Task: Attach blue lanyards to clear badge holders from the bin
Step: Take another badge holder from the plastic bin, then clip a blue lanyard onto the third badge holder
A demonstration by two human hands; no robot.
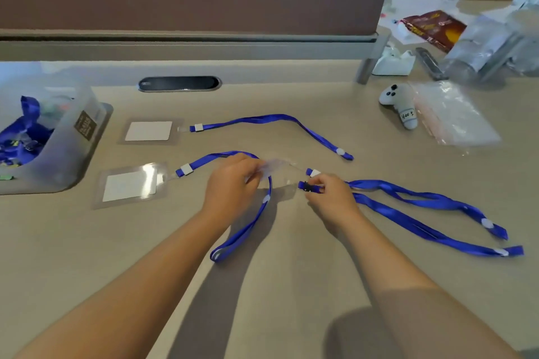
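Left hand [233,181] grip pinches the clear badge holder [277,172] just above the table [291,285], right hand [326,192] grip pinches the blue lanyard's black clip [306,185]; slot looks blurred and floppy, so the clip may miss or slip.

A small white tag [407,116] on the grey controller [398,100] bears handwriting that looks like "Hoo 5". The brown label [85,125] on the bin [65,154] is too blurred to read.
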